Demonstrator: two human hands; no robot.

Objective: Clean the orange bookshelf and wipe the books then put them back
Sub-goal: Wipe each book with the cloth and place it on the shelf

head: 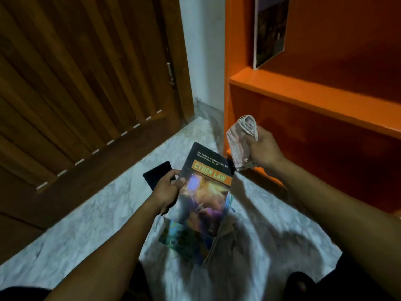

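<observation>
My left hand (168, 187) grips the left edge of a dark book titled "Cyber Law" (206, 187), held tilted above the floor. My right hand (263, 148) is shut on a bunched striped cloth (242, 142), held just right of the book's top corner, in front of the orange bookshelf (303, 92). One thin book (270, 29) leans upright in the upper shelf compartment. The lower compartment in front of my right hand holds nothing. More books (184, 237) lie on the floor under the held one.
A dark flat object (155, 175) lies on the marble floor (86, 231) behind my left hand. A brown wooden door (82, 83) stands at the left, with a strip of white wall (204, 51) between it and the shelf. My legs show at the bottom.
</observation>
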